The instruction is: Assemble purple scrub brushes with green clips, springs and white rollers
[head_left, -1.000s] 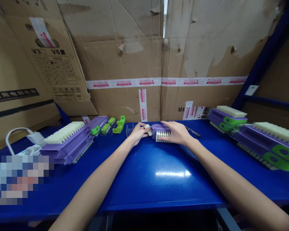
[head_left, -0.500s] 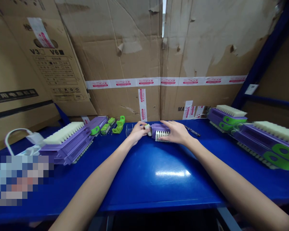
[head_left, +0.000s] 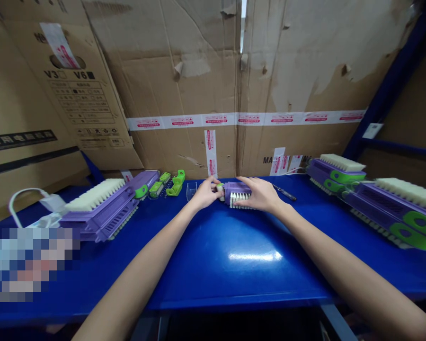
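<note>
A purple brush block (head_left: 235, 192) with white bristles lies on the blue table (head_left: 234, 255) at the far middle. My right hand (head_left: 258, 193) rests over its right end, fingers curled around it. My left hand (head_left: 205, 192) is closed at the brush's left end, pinching a small pale and green part (head_left: 220, 188) against it.
Long purple brushes with white bristles lie at the left (head_left: 102, 208) and, with green clips, at the right (head_left: 383, 201). Green parts (head_left: 170, 184), a clear small tray (head_left: 190, 190) and a pen (head_left: 286, 192) sit near the cardboard wall (head_left: 213, 85). A white cable (head_left: 24, 203) lies far left.
My left hand has pressed the small part closer against the brush's left end. The right hand and the brush have barely moved.
</note>
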Demonstrator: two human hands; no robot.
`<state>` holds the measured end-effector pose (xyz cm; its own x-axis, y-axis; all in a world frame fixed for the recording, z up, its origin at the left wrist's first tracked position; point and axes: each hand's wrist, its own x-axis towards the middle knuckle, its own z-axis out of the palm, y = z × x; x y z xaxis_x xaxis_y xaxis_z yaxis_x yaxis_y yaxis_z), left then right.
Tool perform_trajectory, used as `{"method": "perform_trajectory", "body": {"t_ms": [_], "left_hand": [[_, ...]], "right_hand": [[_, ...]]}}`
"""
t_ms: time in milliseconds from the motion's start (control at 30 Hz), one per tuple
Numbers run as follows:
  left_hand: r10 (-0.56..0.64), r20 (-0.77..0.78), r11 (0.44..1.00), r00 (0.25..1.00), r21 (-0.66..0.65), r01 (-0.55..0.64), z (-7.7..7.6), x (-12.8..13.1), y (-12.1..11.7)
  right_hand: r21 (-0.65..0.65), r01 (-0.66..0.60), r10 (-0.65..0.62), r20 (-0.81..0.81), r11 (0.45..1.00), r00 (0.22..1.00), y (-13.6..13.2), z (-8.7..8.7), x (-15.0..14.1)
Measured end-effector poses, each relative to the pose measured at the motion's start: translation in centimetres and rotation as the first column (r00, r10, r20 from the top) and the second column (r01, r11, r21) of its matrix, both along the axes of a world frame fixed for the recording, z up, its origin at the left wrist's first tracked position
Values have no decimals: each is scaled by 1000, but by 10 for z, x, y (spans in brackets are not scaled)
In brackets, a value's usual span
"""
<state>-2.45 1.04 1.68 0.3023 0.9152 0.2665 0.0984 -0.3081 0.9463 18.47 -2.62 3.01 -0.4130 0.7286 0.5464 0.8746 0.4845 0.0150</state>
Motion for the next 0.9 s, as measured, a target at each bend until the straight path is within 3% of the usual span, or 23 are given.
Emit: {"method": "perform_trajectory", "body": {"t_ms": [267,467,733,900], "left_hand": [[-17,-85,997,996,76,23,2,0,-3],[-59,-53,996,997,68,63,6,-1,-7],[39,169,977,985,-213,-2,9,-2,-8],[-49,214,873,976,-465,146,11,-3,-8]], "right_hand": [[-2,2,-2,-37,1000,999,2,-2,0],[63,-22,24,-36,998,999,1,-5,2],[152,-64,61,27,986,998,-2,-9,0],[167,-86,92,-27,982,995,-2,-9,1]]}}
